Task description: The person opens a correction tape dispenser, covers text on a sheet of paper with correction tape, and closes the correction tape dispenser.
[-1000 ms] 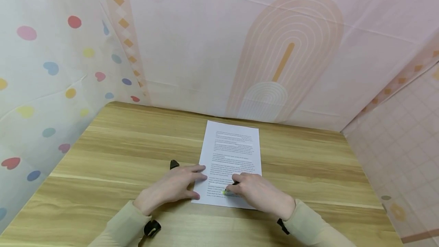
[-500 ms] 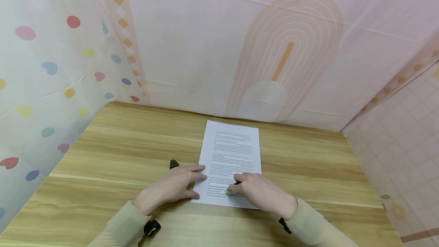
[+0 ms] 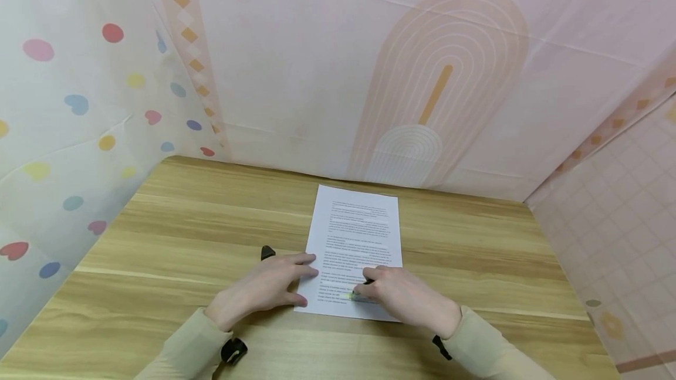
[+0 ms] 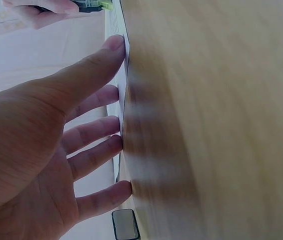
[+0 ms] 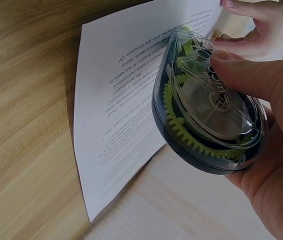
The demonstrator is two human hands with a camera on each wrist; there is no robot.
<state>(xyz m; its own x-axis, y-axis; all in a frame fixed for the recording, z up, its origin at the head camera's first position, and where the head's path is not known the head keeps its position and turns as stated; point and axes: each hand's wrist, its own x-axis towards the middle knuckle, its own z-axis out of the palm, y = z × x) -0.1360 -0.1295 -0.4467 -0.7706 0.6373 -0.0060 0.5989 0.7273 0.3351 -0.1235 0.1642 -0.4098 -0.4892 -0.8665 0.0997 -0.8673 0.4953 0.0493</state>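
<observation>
Tape dispenser: I see it best from the right wrist, a clear-cased roller dispenser (image 5: 209,107) with yellow-green gears inside and lettering on its face, held over the lower printed lines of the sheet (image 3: 359,227); I can't tell whether its tip touches the paper.
Right hand: the right hand (image 3: 404,296) grips the dispenser, thumb pressed on the clear face, fingers behind it.
Left hand: I have the left hand (image 3: 264,286) spread and holding nothing, thumb and some fingertips on the sheet's left edge, the little finger on the wood beside it.
Sheet: white, covered in printed paragraphs, lying on the wood-grained worktop (image 3: 475,257), one long side toward each hand.
Black piece: a small dark object (image 3: 267,252) sits just beyond the left hand, left of the sheet; I can't make out what it is.
Wrists: pale sleeves (image 3: 185,342), with a black band (image 3: 234,352) at the left one.
Backdrop: pinkish cloth (image 3: 296,75) behind, spotted cloth (image 3: 121,110) on the left.
</observation>
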